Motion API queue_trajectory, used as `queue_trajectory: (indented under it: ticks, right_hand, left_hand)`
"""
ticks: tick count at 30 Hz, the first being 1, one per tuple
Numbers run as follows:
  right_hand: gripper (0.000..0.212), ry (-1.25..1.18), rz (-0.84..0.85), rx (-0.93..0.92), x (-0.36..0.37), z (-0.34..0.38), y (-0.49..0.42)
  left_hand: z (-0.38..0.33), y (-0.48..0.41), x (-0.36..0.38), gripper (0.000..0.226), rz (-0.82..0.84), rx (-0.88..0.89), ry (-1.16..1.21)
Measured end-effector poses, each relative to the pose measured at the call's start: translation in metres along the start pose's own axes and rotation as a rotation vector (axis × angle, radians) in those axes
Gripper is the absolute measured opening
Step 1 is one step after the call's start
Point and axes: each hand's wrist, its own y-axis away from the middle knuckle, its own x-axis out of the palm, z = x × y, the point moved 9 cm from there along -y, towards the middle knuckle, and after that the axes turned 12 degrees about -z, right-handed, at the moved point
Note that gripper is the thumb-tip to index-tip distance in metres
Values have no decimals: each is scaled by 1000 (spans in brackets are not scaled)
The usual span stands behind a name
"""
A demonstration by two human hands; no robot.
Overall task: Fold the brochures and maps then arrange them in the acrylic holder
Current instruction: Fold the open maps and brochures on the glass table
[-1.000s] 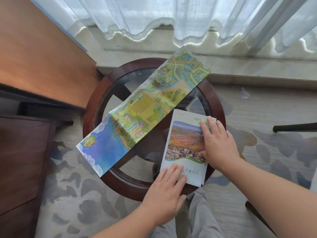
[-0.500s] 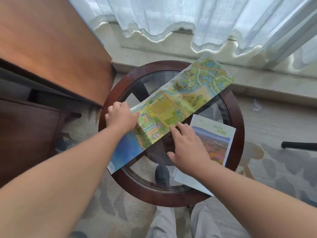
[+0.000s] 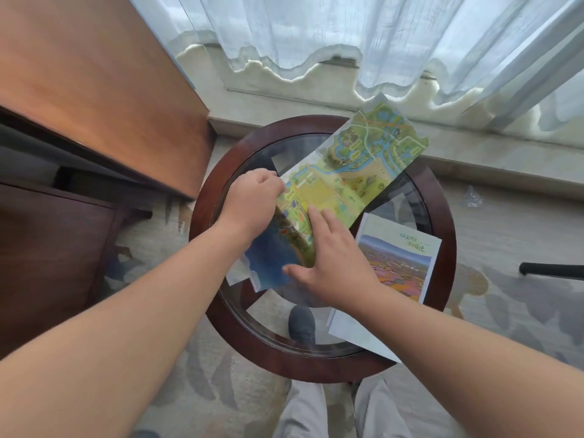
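Observation:
A long colourful map (image 3: 354, 172) lies diagonally across the round glass-topped table (image 3: 442, 248). Its near blue end (image 3: 271, 263) is lifted and bent upward. My left hand (image 3: 252, 207) is shut on the map's left edge near the middle. My right hand (image 3: 328, 260) rests flat on the map with fingers spread, just right of the bend. A folded brochure (image 3: 401, 257) with a landscape photo lies on the table's right side, partly under my right forearm. No acrylic holder is in view.
A wooden desk (image 3: 94, 90) stands left of the table, with a dark cabinet below it. Sheer curtains (image 3: 347, 36) and a stone sill lie behind. A black bar (image 3: 553, 270) sticks in at the right. Patterned carpet covers the floor; my knees are below the table.
My left hand has gripped the map's edge and raised its near blue end, which lay flat before. My right hand has slid onto the map by the bend.

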Motion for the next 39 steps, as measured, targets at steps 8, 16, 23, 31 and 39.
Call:
queue_trajectory:
  ticks: [8, 16, 23, 31, 39]
  right_hand:
    - [21, -251, -256, 6, -62, 12, -11]
    - [24, -547, -107, 367, -40, -45, -31]
    - [85, 85, -31, 77, -18, -59, -43]
    - [89, 318, -80, -143, -7, -42, -68]
    - [102, 520, -95, -256, 8, -37, -88]
  left_hand:
    - [-57, 19, -20, 26, -91, 206, 187]
    - [21, 18, 25, 59, 55, 291, -299]
    - [89, 18, 62, 72, 137, 248, -685]
    - [82, -10, 76, 71, 47, 420, -885]
    - [77, -15, 108, 71, 80, 571, -923]
